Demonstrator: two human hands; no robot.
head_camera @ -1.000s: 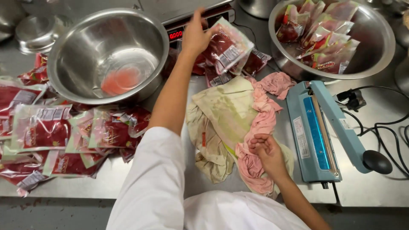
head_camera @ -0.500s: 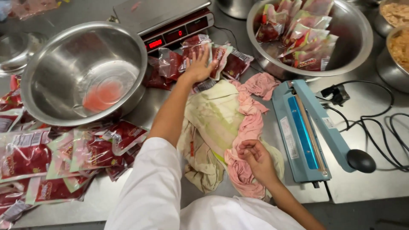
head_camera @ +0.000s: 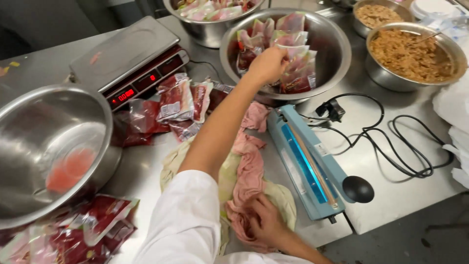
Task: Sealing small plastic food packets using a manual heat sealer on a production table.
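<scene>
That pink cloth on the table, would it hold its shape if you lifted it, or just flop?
Probably flop: the pink cloth lies crumpled in soft folds beside the blue sealer. It looks light, since it bunches under the right hand. It seems unlikely to slide, as it rests on another rag.

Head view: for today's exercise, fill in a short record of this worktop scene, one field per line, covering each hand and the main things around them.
Left hand: reaching into a steel bowl of sealed red pouches, touching one
Right hand: resting on a pink cloth
Beside the cloth: blue heat sealer, black cable
Left side: large bowl holding pink liquid
Behind: weighing scale, loose pouches
Far right: bowl of brown food
</scene>
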